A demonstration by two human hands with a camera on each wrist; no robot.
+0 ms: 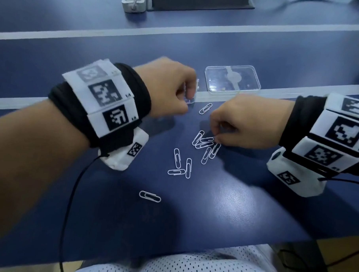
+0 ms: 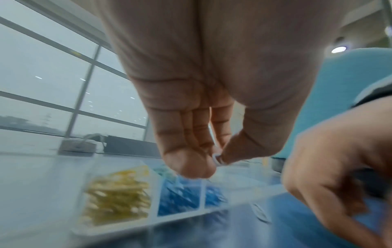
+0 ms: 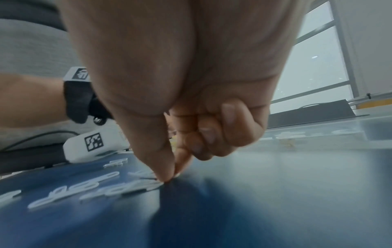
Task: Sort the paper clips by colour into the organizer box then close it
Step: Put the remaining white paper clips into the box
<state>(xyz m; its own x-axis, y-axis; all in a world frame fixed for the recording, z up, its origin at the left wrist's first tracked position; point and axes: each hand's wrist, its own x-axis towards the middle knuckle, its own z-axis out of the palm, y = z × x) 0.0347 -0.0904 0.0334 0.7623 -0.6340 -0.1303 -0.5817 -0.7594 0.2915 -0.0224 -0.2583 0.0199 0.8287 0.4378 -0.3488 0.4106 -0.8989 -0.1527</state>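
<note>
White paper clips (image 1: 203,145) are seen from the head view, scattered on a dark blue desk (image 1: 233,200) between the two hands. The left hand (image 1: 166,88) is held above the desk with its fingers curled, over a clear organizer box (image 1: 191,93) that it mostly hides. Just beyond the right hand (image 1: 243,122), a clear lid (image 1: 232,79) lies flat. The right hand is lowered onto the cluster of clips, thumb and forefinger pinched together at one of them. One clip (image 1: 205,108) lies between the hands, several lie nearer the body than the right hand, and a lone clip (image 1: 150,196) lies well apart, closest to the body. A white power strip (image 1: 134,0) is seen far beyond the left hand.

From the left wrist view, a white clip (image 2: 218,158) is pinched between thumb and fingertips (image 2: 191,166) of the left hand. Below the fingers, compartments of the box hold yellow clips (image 2: 118,194) and blue clips (image 2: 180,196); the picture is blurred.

From the right wrist view, the thumb and forefinger tips (image 3: 167,174) are pressed together on the desk at a white clip, the other fingers curled in. More white clips (image 3: 63,194) lie blurred to the left of the thumb.
</note>
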